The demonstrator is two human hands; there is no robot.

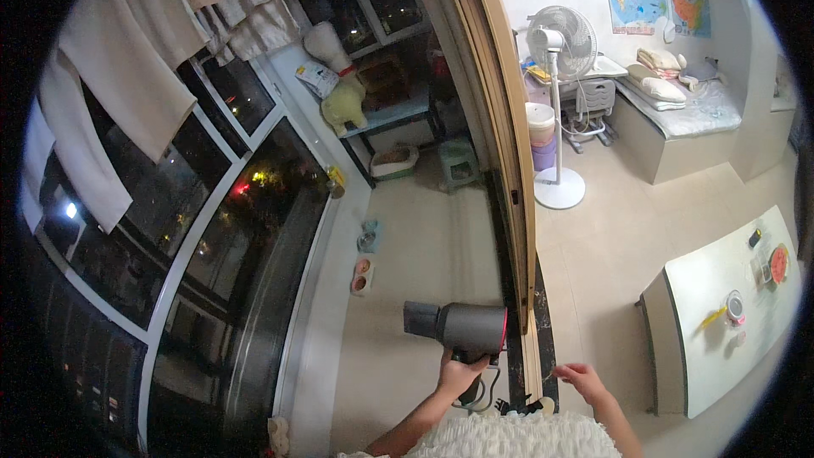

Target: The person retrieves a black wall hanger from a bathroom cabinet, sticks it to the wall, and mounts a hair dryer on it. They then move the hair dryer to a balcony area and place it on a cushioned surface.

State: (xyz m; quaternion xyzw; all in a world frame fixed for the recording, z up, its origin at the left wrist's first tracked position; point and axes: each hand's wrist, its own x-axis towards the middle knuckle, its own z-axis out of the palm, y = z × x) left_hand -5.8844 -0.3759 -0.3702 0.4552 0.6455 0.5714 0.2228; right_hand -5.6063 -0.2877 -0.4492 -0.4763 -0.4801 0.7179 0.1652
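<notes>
White frilly fabric (509, 437) lies nearest; left hand (460, 373) grips grey hairdryer (462, 328), right hand (581, 376) pinches something thin—trailing cord (485, 403) might snag.

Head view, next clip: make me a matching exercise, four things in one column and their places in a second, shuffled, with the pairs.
Things:
1. grey hair dryer
2. white pedestal fan
3. plush toy
4. pet bowls

Places:
A. on the floor along the window wall
B. gripped by its handle in the left hand
C. leaning on the shelf by the window
D. standing on the room floor beyond the sliding door frame

Pairs: 1-B, 2-D, 3-C, 4-A. The right hand is beside the door frame.
</notes>
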